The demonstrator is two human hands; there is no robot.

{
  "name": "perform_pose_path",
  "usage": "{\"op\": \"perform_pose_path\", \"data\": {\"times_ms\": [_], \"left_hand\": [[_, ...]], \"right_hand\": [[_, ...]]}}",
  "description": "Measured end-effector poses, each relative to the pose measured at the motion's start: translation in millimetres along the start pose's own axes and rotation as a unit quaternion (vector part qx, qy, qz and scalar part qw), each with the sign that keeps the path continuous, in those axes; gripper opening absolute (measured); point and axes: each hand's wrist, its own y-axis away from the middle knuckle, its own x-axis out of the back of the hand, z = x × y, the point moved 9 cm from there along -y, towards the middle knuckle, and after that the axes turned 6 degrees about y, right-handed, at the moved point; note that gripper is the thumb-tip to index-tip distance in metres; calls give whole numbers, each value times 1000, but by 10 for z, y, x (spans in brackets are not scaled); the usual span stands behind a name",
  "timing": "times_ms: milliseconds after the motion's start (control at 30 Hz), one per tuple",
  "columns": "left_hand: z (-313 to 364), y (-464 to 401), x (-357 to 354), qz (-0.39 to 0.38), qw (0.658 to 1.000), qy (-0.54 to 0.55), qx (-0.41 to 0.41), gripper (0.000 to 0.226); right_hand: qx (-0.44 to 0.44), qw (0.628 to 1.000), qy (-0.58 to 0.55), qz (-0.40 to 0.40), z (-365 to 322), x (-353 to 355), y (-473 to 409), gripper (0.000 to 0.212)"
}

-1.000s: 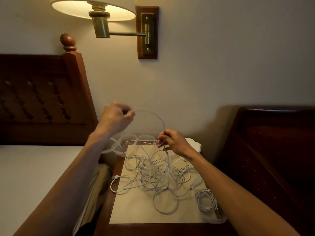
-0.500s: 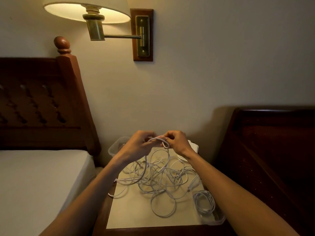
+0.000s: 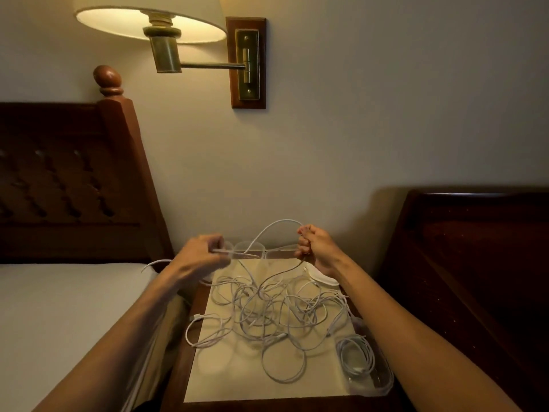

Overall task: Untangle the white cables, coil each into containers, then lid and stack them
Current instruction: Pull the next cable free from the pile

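Observation:
A tangle of white cables (image 3: 273,310) lies spread over the pale top of a nightstand (image 3: 225,379). My left hand (image 3: 199,258) pinches one cable strand at the back left. My right hand (image 3: 316,248) grips the same cable (image 3: 276,226), which arcs up between the two hands above the heap. At the front right corner a clear container (image 3: 383,382) holds one coiled white cable (image 3: 356,359). Several empty clear containers (image 3: 252,252) stand at the back, partly hidden behind my hands. White lids (image 3: 322,278) lie under my right wrist.
A bed with a white mattress (image 3: 59,316) and dark wooden headboard (image 3: 68,179) is on the left. A dark wooden piece of furniture (image 3: 475,263) stands on the right. A wall lamp (image 3: 166,28) hangs above.
My hands, which met over the heap half a second ago, have drawn apart, stretching a cable loop between them. A second ago my left hand was raised higher at the left.

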Motion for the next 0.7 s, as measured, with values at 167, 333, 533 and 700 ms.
{"op": "perform_pose_path", "data": {"times_ms": [167,333,533,700], "left_hand": [[-264,193,-424,-233,946,-194,115,73],[564,-36,-439,18,991,-116,-69,71],[1140,-150,-365,109,976,-11,-185,27],[1373,30,416,310,923,66,-220,28]], "right_hand": [[-32,999,-19,-37,-128,0,73,30],[28,988,125,-82,-378,-242,242,28],[94,973,169,-127,-532,-307,375,36],[77,973,168,-135,145,-199,363,30]]}}
